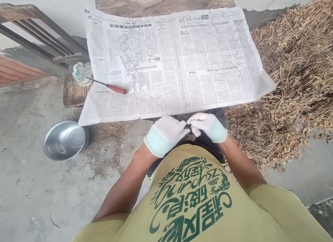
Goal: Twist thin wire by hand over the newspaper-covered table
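Note:
Both hands wear white gloves with pale green cuffs and meet over my lap, just below the newspaper's front edge. My left hand (pixel 166 131) has its fingers pressed together around something too small to make out. Close beside it, my right hand (pixel 205 125) pinches a thin dark wire (pixel 185 116) between thumb and forefinger. On the spread newspaper (pixel 166 96) lie many thin curled wire pieces (pixel 137 44), loops at the left and fainter shapes at the right. A screwdriver (pixel 117 89) with a red handle and a white round-ended strip (pixel 125 70) rest at its left.
A metal bowl (pixel 66 140) stands on the concrete floor at the left. Behind it are a wooden chair (pixel 73 58) and a crumpled white-green cloth or bag (pixel 82 74). Dry straw (pixel 291 96) is piled at the right. The wooden table (pixel 166 4) shows behind the newspaper.

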The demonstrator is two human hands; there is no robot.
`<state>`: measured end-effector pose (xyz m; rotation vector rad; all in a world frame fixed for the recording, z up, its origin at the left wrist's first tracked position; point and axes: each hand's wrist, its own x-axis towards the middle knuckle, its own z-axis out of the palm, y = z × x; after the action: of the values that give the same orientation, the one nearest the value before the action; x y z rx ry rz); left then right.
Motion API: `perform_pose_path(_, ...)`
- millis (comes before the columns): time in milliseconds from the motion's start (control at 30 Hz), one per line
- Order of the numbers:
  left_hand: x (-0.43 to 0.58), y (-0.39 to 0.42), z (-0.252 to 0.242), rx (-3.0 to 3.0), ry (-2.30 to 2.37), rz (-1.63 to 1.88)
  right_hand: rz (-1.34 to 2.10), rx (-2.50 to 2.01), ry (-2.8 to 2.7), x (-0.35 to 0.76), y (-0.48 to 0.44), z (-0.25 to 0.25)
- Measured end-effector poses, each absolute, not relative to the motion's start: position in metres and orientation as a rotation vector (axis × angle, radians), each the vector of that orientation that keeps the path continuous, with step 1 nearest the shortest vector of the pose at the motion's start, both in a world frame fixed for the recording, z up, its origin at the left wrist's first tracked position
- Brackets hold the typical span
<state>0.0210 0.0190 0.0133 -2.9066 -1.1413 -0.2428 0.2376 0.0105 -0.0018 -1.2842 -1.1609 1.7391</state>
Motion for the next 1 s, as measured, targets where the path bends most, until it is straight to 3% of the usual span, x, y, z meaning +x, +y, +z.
perform_pose_path(1000, 0.022, 0.02, 0.014, -2.939, -1.206, -0.172, 1.4, -1.457, -1.143, 0.219, -0.011, -0.001)
